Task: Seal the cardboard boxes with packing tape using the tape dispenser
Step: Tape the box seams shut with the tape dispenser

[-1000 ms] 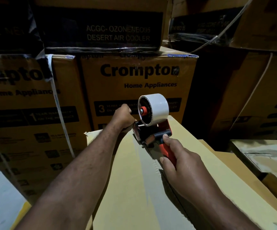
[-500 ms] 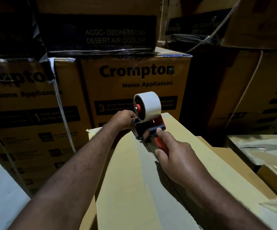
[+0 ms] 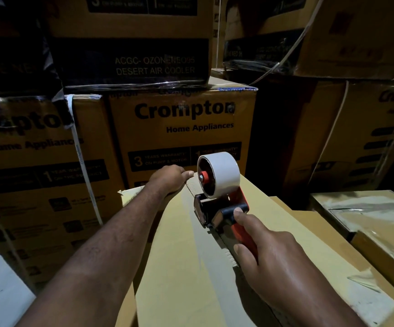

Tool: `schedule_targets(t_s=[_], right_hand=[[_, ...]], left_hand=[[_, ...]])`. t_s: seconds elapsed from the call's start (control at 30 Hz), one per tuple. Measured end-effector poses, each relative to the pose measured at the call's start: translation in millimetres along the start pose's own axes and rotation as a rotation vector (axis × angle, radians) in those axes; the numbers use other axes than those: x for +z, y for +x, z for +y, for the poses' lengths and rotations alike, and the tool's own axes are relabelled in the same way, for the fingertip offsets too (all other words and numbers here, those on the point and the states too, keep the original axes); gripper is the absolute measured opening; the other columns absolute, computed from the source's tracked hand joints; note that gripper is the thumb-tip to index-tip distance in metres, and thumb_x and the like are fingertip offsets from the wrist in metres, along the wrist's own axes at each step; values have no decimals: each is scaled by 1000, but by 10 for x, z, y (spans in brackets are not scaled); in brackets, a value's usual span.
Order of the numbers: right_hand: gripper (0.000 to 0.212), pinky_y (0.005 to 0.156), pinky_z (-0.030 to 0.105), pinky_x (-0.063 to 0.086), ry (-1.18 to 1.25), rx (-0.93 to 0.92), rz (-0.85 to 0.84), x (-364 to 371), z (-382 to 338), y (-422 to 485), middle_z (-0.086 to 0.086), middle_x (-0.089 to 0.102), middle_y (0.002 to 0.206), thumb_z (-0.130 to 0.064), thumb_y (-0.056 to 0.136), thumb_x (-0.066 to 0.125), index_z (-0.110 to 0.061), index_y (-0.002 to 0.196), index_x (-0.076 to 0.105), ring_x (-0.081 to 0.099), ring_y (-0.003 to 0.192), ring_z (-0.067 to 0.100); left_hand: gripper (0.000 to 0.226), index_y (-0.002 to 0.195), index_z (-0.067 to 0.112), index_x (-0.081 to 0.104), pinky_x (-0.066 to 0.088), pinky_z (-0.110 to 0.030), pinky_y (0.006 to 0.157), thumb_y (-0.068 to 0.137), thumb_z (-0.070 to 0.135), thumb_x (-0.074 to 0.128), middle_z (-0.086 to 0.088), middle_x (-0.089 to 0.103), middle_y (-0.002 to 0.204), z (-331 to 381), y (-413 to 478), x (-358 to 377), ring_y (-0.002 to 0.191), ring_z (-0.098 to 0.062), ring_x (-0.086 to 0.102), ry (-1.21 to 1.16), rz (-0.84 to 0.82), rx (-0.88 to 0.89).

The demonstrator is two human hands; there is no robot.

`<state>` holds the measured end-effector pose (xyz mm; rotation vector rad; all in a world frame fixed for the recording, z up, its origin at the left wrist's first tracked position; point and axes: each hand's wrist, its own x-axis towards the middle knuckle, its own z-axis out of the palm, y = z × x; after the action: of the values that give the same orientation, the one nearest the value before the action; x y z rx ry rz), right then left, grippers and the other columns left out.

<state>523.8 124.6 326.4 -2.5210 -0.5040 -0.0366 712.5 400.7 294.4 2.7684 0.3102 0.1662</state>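
Our right hand [image 3: 269, 253] is wrapped around the red handle of the red-and-black handheld tape dispenser [image 3: 217, 211], thumb laid along the black top. Its white roll of packing tape [image 3: 223, 173] stands upright above the frame. The dispenser's mouth sits on the top of the plain tan cardboard box [image 3: 167, 274], near the far end, with a pale strip of laid tape [image 3: 191, 208] between it and the far edge. Our left hand [image 3: 170, 179] is at that far edge, fingers bent over it and gripping the box. The fingertips are hidden past the edge, so we cannot tell whether they also pin the tape's end.

We judge the run along the seam has barely begun. The main risk is drift. If we pull at an angle, the strip will wander off the flap join and leave a gap. If the left hand lets go too soon, the tape's end may lift, or the box may slide toward us. Uneven pressure could trap wrinkles. The printed brown appliance cartons [image 3: 182, 128] stacked close behind leave little room at that end.
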Motion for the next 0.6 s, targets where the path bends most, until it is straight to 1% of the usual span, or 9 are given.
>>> schedule_targets(t_s=[0.13,0.17,0.2,0.23,0.27,0.33,0.47,0.53,0.6], right_hand=[[62,79,25,52,-6,3,5,-25,2,-97,-3,60,123,-41,101,49,-50,150,13,60,96,14],[62,79,25,53,0,1,10,-27,6,-104,-4,61,121,-40,100,50,-50,150,14,59,96,13],[61,79,25,53,11,5,14,-31,12,-112,-5,60,117,-40,100,50,-50,150,15,59,94,13],[61,78,24,53,23,11,20,-38,19,-119,-6,60,112,-40,100,50,-49,150,17,59,91,12],[60,77,24,53,32,17,23,-40,26,-128,-7,58,108,-41,100,50,-49,149,18,60,89,11],[58,75,26,53,47,24,28,-30,14,-144,-8,56,105,-41,99,50,-50,148,20,61,85,12],[56,79,38,55,4,8,17,3,-94,-114,2,61,116,-39,99,48,-51,146,20,61,93,21],[56,79,36,55,-22,5,22,-29,-113,-96,4,61,119,-37,99,48,-49,147,21,61,94,21],[56,79,33,55,-39,8,17,-60,-102,-131,3,60,120,-36,100,48,-48,148,22,61,92,19]], left_hand=[[27,111,22,60,50,-36,74,103,41,43,0,67,109,177,-236,-22,90,-17,58,177,146,140],[22,116,20,58,48,-38,80,103,34,47,1,64,115,245,-318,-23,97,-19,57,178,160,188],[25,126,18,56,46,-42,93,103,26,50,0,59,123,320,-419,-24,110,-23,55,158,111,231],[34,136,18,53,38,-49,108,102,21,51,0,53,131,368,-518,-6,127,-25,48,130,18,274],[43,146,23,47,23,-58,118,103,19,51,-2,46,147,373,-584,35,141,-25,36,132,-68,334],[52,154,38,34,2,-63,121,106,21,43,3,23,166,298,-608,98,153,-22,15,174,-157,422],[52,156,42,27,-2,-59,121,107,30,40,4,18,168,138,-496,158,155,-18,9,220,-166,388],[52,157,42,23,-4,-58,121,107,39,37,6,14,169,150,-486,170,156,-16,6,240,-177,383],[52,158,37,23,-6,-57,122,108,37,34,6,13,169,159,-496,148,156,-15,4,239,-197,360]])
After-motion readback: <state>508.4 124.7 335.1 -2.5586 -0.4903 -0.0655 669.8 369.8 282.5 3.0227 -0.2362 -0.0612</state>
